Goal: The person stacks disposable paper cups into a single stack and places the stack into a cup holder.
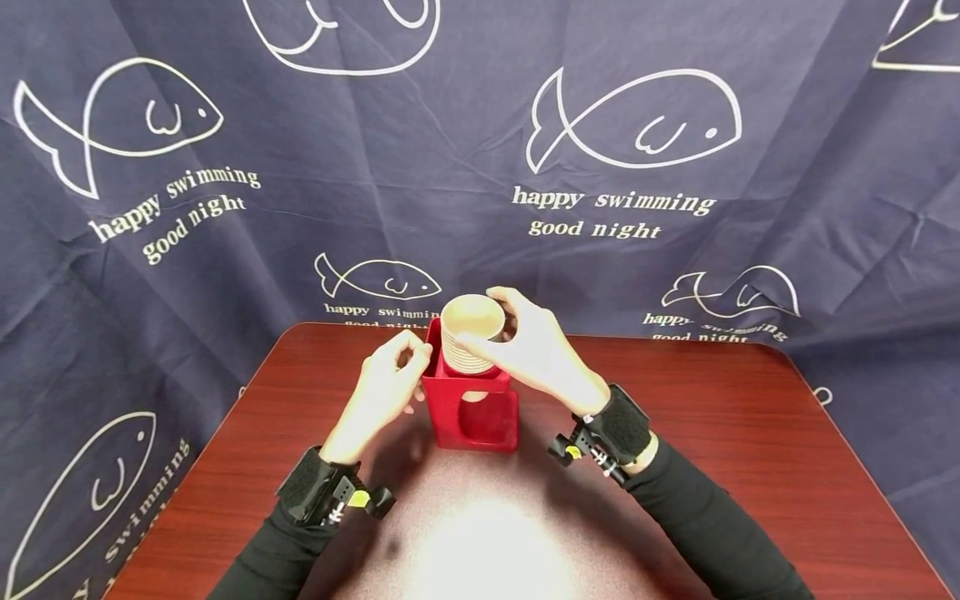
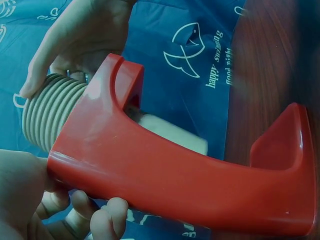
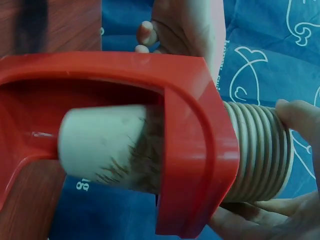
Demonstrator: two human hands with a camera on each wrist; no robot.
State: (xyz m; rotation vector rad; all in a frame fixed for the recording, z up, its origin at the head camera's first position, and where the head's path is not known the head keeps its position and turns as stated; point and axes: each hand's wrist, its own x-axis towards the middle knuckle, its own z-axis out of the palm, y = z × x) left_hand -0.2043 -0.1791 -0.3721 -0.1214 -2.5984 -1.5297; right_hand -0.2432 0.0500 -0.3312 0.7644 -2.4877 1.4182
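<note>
On the brown table (image 1: 750, 467), my right hand (image 1: 536, 350) holds the light, bendy paper cups (image 1: 468, 337) by their rims while my left hand (image 1: 386, 383) pinches the red holder (image 1: 472, 412).

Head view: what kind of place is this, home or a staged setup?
Likely a staged recording setup, not a lived-in room: a dark blue fish-print cloth hangs as backdrop round a reddish wood-grain table, which bears only a red holder with stacked paper cups.

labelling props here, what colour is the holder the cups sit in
Red, glossy plastic holder; clearest in the left wrist view.
</note>
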